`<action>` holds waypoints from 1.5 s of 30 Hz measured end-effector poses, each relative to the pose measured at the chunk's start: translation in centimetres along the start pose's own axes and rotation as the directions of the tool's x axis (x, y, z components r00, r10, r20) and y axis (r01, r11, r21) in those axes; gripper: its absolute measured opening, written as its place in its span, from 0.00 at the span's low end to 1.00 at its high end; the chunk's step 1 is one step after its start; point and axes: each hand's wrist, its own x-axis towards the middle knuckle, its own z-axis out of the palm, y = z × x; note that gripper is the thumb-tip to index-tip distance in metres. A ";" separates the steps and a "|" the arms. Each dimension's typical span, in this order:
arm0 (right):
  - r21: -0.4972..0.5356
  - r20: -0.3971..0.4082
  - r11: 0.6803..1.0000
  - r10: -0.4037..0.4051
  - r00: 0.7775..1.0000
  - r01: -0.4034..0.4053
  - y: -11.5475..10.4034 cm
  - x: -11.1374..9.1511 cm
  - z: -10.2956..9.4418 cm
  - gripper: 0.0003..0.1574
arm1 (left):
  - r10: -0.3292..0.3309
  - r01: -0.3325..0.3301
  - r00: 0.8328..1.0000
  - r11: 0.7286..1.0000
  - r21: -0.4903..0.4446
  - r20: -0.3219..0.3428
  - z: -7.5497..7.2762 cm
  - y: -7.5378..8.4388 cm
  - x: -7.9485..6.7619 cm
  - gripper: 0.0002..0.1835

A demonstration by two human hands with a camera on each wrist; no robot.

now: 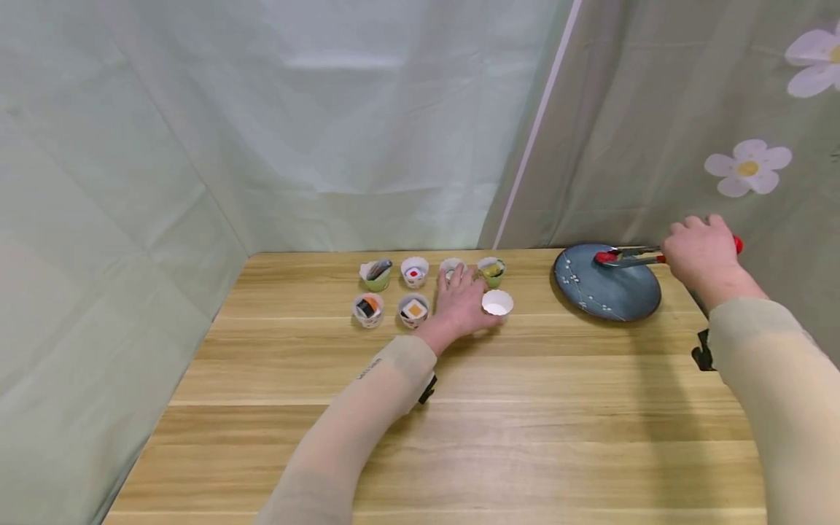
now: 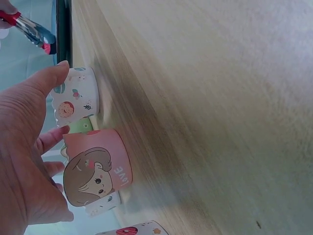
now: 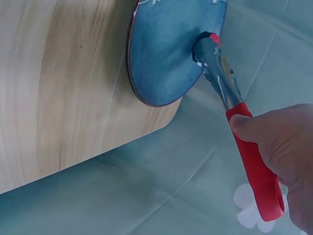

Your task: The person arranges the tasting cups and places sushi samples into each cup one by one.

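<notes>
My left hand [image 1: 461, 302] pinches a small white baking cup [image 2: 77, 100] between thumb and index finger, near its rim. Its inside shows bare white in the head view. The other fingers spread over the neighbouring cups; a pink cup with a cartoon girl [image 2: 101, 169] stands below them in the left wrist view. At the far right, my right hand [image 1: 704, 251] grips red-handled metal tongs [image 3: 254, 166]. Their tips are over a dark blue plate [image 1: 607, 297] with white blossoms, at a small red piece [image 1: 605, 257] mostly hidden by the tips.
Several more cups stand in two rows at the table's back, with small sushi-like pieces inside, such as one orange and black [image 1: 369, 307]. The wooden table [image 1: 525, 423] ends at a hanging curtain [image 1: 394, 131] behind. The plate lies near the right edge.
</notes>
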 end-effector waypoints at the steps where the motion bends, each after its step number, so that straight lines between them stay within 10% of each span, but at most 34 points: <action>1: -0.006 -0.004 1.000 -0.007 1.000 0.007 0.0 0.0 -0.1 0.07 | 0.000 0.000 1.000 1.000 0.000 0.001 0.0 0.0 0.0 0.40; 16: -0.109 -0.117 0.983 -0.163 0.980 0.151 -3.1 -0.2 -3.7 0.12 | 0.000 0.000 1.000 1.000 -0.013 -0.011 0.0 -0.1 0.1 0.37; 33: -0.190 -0.445 0.888 -0.458 0.770 0.418 -9.1 0.4 -6.6 0.11 | -0.016 0.016 1.000 1.000 -0.027 -0.005 0.1 -0.3 0.3 0.36; 45: -0.279 -0.358 0.834 -0.551 0.754 0.476 -12.8 1.3 -7.7 0.18 | -0.020 0.020 1.000 1.000 -0.022 0.005 -0.1 -0.3 0.4 0.35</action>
